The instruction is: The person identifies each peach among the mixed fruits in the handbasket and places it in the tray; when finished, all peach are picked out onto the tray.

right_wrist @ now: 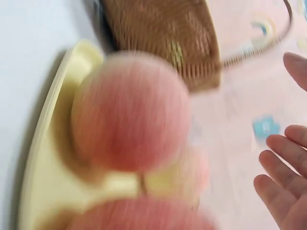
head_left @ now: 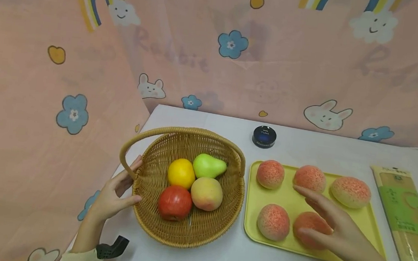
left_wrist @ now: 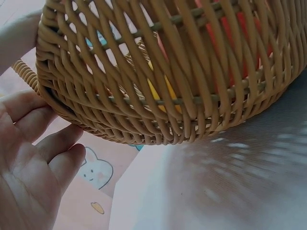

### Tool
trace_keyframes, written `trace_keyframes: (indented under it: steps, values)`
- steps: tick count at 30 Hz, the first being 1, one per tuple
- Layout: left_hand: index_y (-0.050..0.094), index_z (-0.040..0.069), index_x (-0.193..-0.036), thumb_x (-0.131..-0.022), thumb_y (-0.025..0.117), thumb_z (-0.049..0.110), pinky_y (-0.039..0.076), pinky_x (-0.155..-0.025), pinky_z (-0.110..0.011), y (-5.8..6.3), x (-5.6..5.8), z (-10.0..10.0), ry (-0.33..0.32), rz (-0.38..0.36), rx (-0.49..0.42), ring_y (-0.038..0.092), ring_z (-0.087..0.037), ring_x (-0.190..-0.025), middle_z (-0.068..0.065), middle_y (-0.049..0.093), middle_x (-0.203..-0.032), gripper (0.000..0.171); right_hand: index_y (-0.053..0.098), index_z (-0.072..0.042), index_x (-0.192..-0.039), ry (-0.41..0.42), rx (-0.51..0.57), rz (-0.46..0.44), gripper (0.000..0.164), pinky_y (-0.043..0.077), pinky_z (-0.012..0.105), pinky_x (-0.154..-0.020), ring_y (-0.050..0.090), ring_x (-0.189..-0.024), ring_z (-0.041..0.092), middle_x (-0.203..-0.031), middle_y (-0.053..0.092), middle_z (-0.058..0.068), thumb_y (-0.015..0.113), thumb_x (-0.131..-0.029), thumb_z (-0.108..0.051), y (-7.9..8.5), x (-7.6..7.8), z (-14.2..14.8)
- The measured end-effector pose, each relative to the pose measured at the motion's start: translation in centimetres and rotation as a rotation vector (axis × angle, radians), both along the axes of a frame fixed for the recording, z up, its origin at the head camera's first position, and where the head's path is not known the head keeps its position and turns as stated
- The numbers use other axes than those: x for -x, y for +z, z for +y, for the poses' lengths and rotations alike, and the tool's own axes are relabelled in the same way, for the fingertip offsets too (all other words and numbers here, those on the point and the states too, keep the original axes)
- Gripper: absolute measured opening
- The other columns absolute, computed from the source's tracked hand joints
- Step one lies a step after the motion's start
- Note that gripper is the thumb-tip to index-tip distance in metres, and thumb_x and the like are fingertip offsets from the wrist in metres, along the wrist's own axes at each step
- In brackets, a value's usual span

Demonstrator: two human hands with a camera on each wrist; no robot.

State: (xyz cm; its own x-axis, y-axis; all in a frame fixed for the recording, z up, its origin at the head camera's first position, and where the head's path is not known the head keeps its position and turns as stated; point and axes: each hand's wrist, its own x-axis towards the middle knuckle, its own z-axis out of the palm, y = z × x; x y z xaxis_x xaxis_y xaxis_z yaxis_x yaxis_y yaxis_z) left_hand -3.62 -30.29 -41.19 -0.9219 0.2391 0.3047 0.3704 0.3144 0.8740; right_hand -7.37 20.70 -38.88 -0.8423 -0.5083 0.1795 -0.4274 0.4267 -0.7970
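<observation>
My left hand [head_left: 112,197] is at the left rim of a round wicker basket [head_left: 142,221], thumb and fingers spread apart. In the left wrist view its fingers [left_wrist: 62,163] touch the outside of the weave beside the handle's base. Inside the basket lie a yellow orange-like fruit [head_left: 181,172], a green pear [head_left: 208,166], a red apple [head_left: 175,203] and a peach [head_left: 207,194]. My right hand [head_left: 340,229] hovers over the yellow tray [head_left: 251,230] with its fingers extended, holding nothing. It partly covers one pink peach-like fruit [head_left: 307,226].
More pink-speckled peach-like fruits sit on the tray, such as one at the front left [head_left: 273,222] and one at the back right [head_left: 351,192]. A dark tuna tin [head_left: 264,136] stands behind it. A flat green-and-tan package [head_left: 407,211] lies to the right. Patterned pink cloth [head_left: 205,19] hangs behind.
</observation>
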Motion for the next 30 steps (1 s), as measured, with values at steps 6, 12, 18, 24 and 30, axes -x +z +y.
trace_keyframes:
  steps: [6,12,18,24,30]
  values:
    - [0.028,0.001,-0.148,-0.072,0.072,-0.013,0.034,-0.107,-0.016,0.1,-0.1,0.0,0.009,-0.009,0.001,0.032,-0.008,-0.139,-0.011,0.018,-0.158,0.088,0.04,-0.02,-0.144,0.169,0.004,0.054,0.075,0.028,0.007,-0.103,0.035,-0.133,-0.005,-0.146,0.044,-0.004,0.077,-0.079,-0.01,1.9,1.2,-4.4]
    - [0.028,0.002,-0.148,-0.073,0.071,-0.013,0.033,-0.107,-0.015,-0.1,0.0,0.0,0.003,0.008,0.016,0.032,-0.007,-0.139,-0.011,0.018,-0.158,0.088,0.04,-0.022,-0.144,0.327,-0.025,0.043,0.07,0.037,0.027,-0.108,0.04,-0.134,0.009,-0.145,0.044,-0.005,0.074,-0.083,-0.026,3.5,2.7,-8.5]
    - [0.028,0.002,-0.148,-0.073,0.072,-0.012,0.033,-0.106,-0.014,-0.2,-0.1,0.0,0.009,0.01,0.021,0.033,-0.007,-0.139,-0.01,0.018,-0.158,0.089,0.041,-0.02,-0.143,0.451,-0.076,0.095,0.071,0.038,0.041,-0.108,0.041,-0.134,0.015,-0.145,0.044,-0.007,0.075,-0.081,-0.031,4.0,4.3,-12.0]
    - [0.028,0.002,-0.148,-0.072,0.073,-0.012,0.033,-0.106,-0.014,0.0,-0.1,0.1,0.016,0.008,0.022,0.033,-0.006,-0.138,-0.014,0.018,-0.158,0.089,0.038,-0.017,-0.144,0.61,-0.133,0.022,0.074,0.034,0.044,-0.111,0.039,-0.135,0.018,-0.147,0.042,-0.004,0.075,-0.081,-0.029,4.2,5.5,-14.8]
    - [0.029,0.002,-0.148,-0.072,0.074,-0.011,0.033,-0.106,-0.015,0.1,0.0,0.1,0.017,0.005,0.024,0.033,-0.007,-0.139,-0.016,0.019,-0.157,0.09,0.038,-0.013,-0.144,0.734,-0.217,-0.054,0.076,0.034,0.04,-0.11,0.042,-0.131,0.019,-0.146,0.043,0.002,0.076,-0.079,-0.016,3.9,6.4,-16.8]
